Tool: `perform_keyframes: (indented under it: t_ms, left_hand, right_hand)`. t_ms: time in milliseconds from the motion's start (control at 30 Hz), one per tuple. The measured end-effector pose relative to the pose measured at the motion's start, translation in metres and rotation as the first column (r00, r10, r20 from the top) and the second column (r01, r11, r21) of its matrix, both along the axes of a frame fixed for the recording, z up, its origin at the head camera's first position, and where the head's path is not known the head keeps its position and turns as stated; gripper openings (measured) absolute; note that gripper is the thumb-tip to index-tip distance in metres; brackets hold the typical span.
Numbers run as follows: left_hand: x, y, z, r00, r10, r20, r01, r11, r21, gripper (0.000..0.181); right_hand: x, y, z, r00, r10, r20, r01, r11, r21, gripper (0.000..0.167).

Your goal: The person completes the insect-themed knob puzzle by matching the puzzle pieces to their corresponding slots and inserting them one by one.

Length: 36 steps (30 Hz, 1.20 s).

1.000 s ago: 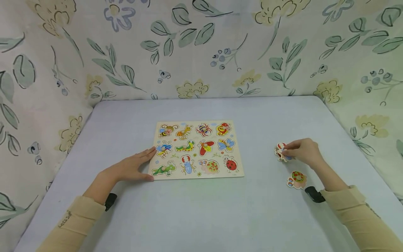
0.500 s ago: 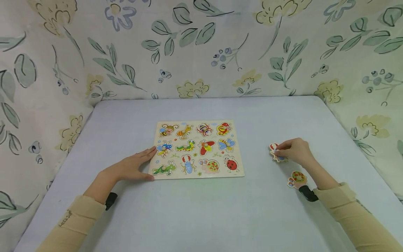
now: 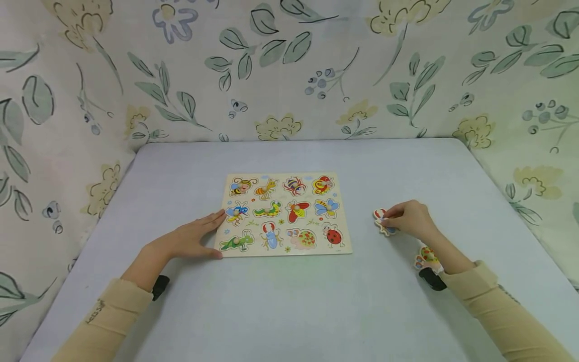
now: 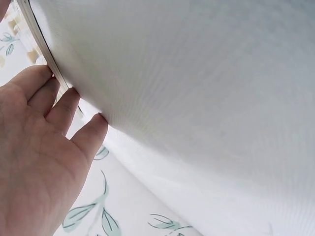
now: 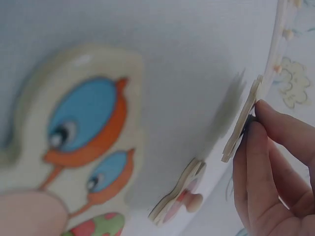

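A wooden insect puzzle board (image 3: 271, 254) lies flat on the table. My left hand (image 3: 190, 241) rests against its left side, straight fingers on the edge and thumb near the lower left corner. In the left wrist view, the fingers (image 4: 64, 105) touch the board's edge. To the board's right, my right hand (image 3: 409, 219) pinches a red-and-blue beetle puzzle piece (image 3: 380, 215) above the table. Seen edge-on in the right wrist view, that piece (image 5: 242, 120) has its knob between thumb and fingers. A snail puzzle piece (image 3: 426, 255) lies under my right wrist, partly covered.
A further knobbed piece (image 5: 179, 196) with some red stands on the table in the right wrist view; the arm hides it from the head view. Knobbed insect pieces such as a green grasshopper (image 3: 237, 241) sit in the board. Floral cloth (image 3: 280, 75) rises behind the table.
My right hand has carried the beetle piece leftward toward the board, and its forearm now covers part of the snail piece. The left hand and board stay where they were.
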<state>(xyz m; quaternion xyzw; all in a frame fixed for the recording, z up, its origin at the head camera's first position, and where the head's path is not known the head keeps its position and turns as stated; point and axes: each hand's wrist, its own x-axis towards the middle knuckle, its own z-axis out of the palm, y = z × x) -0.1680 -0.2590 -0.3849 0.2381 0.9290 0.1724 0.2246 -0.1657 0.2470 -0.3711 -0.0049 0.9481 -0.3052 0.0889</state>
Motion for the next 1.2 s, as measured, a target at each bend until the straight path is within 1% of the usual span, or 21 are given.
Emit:
perform_keyframes:
  t_ms: [233,533,733,967,1200]
  left_hand:
    - [0.000,0.000,0.000,1.000,-0.002,-0.004,0.002,1.000,0.001,0.105]
    - [0.000,0.000,-0.001,1.000,-0.006,-0.009,0.006,1.000,0.008,0.105]
    - [-0.001,-0.001,-0.001,1.000,0.005,-0.006,-0.005,1.000,-0.002,0.104]
    - [-0.001,0.000,-0.001,1.000,-0.002,-0.012,0.002,1.000,-0.003,0.105]
    - [-0.001,0.000,-0.001,1.000,-0.003,-0.011,0.003,1.000,0.003,0.105]
  right_hand:
    - [-0.002,-0.009,0.000,1.000,0.001,-0.009,-0.001,1.000,-0.005,0.020]
    - [-0.004,-0.022,-0.001,1.000,0.018,0.001,-0.018,1.000,-0.015,0.020]
    - [-0.001,-0.033,0.000,1.000,0.016,0.019,-0.015,0.999,-0.047,0.018]
    - [0.003,-0.046,0.003,0.999,0.054,0.010,-0.053,0.996,-0.072,0.016]
    - [-0.001,-0.057,-0.004,0.997,0.075,0.008,-0.074,0.994,-0.085,0.015]
